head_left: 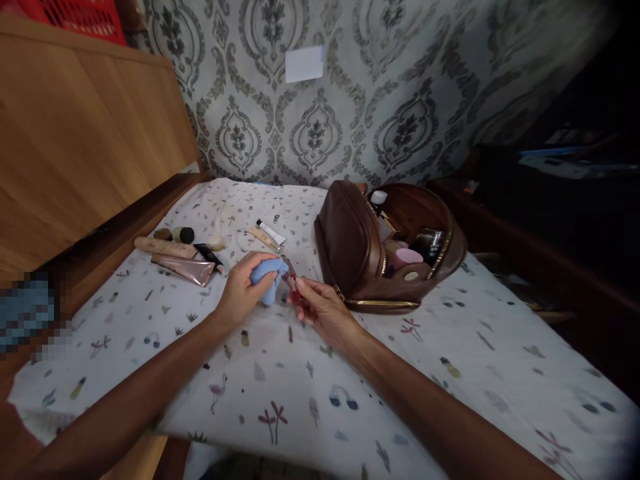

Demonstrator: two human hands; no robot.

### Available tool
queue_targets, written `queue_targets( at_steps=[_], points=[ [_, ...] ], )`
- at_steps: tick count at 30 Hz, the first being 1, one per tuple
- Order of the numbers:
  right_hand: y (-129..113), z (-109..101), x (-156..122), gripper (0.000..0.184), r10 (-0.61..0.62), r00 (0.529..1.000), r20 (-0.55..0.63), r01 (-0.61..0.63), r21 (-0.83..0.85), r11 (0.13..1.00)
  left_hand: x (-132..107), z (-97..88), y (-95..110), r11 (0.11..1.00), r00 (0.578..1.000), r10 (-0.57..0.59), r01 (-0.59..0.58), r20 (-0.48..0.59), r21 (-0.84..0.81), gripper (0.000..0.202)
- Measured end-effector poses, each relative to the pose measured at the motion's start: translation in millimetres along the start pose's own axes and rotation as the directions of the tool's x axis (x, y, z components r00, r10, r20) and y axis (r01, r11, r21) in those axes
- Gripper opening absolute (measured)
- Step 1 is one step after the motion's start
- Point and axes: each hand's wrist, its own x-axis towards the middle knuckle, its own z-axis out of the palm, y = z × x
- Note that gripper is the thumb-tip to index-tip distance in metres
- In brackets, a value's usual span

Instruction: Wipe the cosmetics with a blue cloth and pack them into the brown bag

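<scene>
My left hand (244, 285) is closed around a crumpled light blue cloth (270, 275) and presses it against the top of a small red tube (295, 288). My right hand (320, 308) pinches that red tube from the right. Both hands hover just above a white patterned sheet (280, 373), in front of an open brown cosmetic bag (360, 253).
The bag holds a pink jar (409, 257) and other containers. Several make-up tubes (180, 267) and small sticks (270, 233) lie on the sheet left of the hands. A wooden headboard (85, 127) rises at the left. Patterned wallpaper is behind; dark furniture stands at the right.
</scene>
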Motion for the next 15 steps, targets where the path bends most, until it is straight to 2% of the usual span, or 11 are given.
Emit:
queue_targets(
  at_steps=[3, 6, 11, 15],
  points=[
    [2, -1, 1, 0.052, -0.031, 0.999, -0.018, 0.03, -0.029, 0.999, -1, 0.0, 2, 0.999, 0.999, 0.026, -0.027, 0.033, 0.026, 0.023],
    [2, -2, 1, 0.05, -0.058, 0.997, -0.046, 0.058, -0.01, 0.998, -3, 1.2, 6, 0.998, 0.991, 0.052, -0.057, 0.121, 0.033, 0.024],
    [-2, -1, 1, 0.053, -0.04, 0.989, -0.139, 0.047, 0.048, 0.998, -10, 5.9, 12, 0.983, 0.941, 0.167, -0.182, 0.296, 0.021, 0.024],
    [-4, 1, 0, 0.054, -0.01, 0.985, -0.171, 0.018, 0.045, 0.999, -10, 5.0, 12, 0.984, 0.923, 0.173, -0.176, 0.343, -0.021, 0.024]
  ],
)
